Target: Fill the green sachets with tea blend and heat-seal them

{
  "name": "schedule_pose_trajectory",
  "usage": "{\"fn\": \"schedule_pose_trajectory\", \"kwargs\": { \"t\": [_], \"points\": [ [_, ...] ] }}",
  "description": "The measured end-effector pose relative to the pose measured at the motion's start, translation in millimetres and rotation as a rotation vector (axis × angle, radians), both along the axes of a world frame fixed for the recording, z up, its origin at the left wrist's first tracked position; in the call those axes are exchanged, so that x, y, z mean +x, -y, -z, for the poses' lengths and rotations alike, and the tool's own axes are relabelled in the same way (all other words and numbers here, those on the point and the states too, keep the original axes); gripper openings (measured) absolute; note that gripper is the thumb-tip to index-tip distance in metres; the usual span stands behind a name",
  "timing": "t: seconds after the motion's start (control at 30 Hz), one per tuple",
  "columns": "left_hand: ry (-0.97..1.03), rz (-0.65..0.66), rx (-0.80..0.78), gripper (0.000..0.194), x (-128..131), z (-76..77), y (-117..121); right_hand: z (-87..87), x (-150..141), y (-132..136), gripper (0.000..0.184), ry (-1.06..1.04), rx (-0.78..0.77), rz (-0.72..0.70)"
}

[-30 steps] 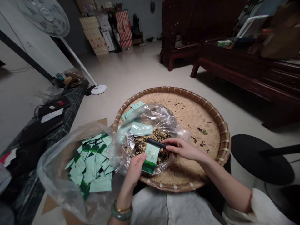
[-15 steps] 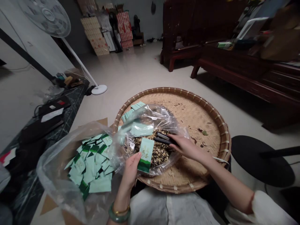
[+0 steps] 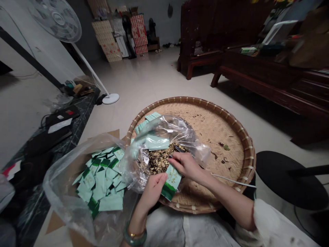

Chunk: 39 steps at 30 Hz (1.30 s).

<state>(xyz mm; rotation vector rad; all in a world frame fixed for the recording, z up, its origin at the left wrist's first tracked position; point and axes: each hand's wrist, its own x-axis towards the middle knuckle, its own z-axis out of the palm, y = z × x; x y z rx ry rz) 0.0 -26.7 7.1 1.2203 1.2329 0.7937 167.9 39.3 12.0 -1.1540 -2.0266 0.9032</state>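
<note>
Green-and-white tea packet (image 3: 172, 181) pinched between both hands, left hand (image 3: 153, 192) with fingers narrow against its edge, right hand (image 3: 186, 166) curled over the top, black stapler-like tool (image 3: 179, 149) mostly hidden at the fingertips, all right above loose dried tea (image 3: 160, 161) in a clear plastic bag (image 3: 164, 133). Main worry: a slip from those fingers or a snag on the crinkly plastic, then the packet dropping into the tea or tea scattering across the round bamboo tray (image 3: 221, 137). Further out, mint-green packets (image 3: 100, 185) piled at 9 o'clock, standing fan (image 3: 55, 20) way off at 11.
</note>
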Motion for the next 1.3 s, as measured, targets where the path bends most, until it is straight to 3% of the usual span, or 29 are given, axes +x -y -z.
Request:
{"fn": "schedule_pose_trajectory", "kwargs": {
  "t": [0.1,0.2,0.27,0.33,0.4,0.47,0.63,0.8,1.0,1.17,1.3],
  "points": [
    [0.12,-0.092,-0.051,0.044,-5.8,5.3,1.9,-0.1,0.1,-7.6,0.042,-0.121,-0.212,-0.041],
    [0.439,-0.509,-0.027,0.039,-15.2,4.4,1.1,-1.4,-2.0,-21.6,0.045,-0.11,-0.344,-0.056],
    [0.659,-0.826,0.11,0.05,-22.0,-1.5,-1.3,1.8,-8.5,-33.1,0.033,0.026,-0.201,-0.05],
    [0.754,-0.95,0.266,0.066,-27.0,-8.4,-3.8,8.9,-19.4,-45.4,0.02,0.189,0.011,-0.056],
    [0.779,-0.911,0.283,0.073,-28.2,-11.6,-5.0,18.2,-32.3,-57.9,0.025,0.323,0.168,-0.056],
    [0.772,-0.836,0.228,0.072,-26.1,-9.3,-4.2,27.8,-43.4,-69.6,0.031,0.382,0.23,-0.052],
    [0.665,-0.74,0.135,0.045,-18.1,5.2,-2.0,47.2,-50.1,-88.7,0.013,0.343,0.225,-0.115],
    [0.589,-0.706,0.084,0.038,-14.2,3.2,-10.3,56.6,-40.6,-104.9,0.013,0.266,0.198,-0.145],
    [0.475,-0.663,0.155,0.041,-21.1,-7.9,-40.1,44.7,-38.2,-108.4,0.011,0.048,0.039,-0.12],
    [0.424,-0.547,0.383,0.057,-37.8,-27.9,-80.1,23.2,-25.3,-81.5,0.016,-0.054,0.028,-0.01],
    [0.397,-0.452,0.511,0.081,-26.5,-38.8,-89.4,14.5,-11.0,-57.7,0.014,-0.352,-0.19,0.025]
  ]
}}
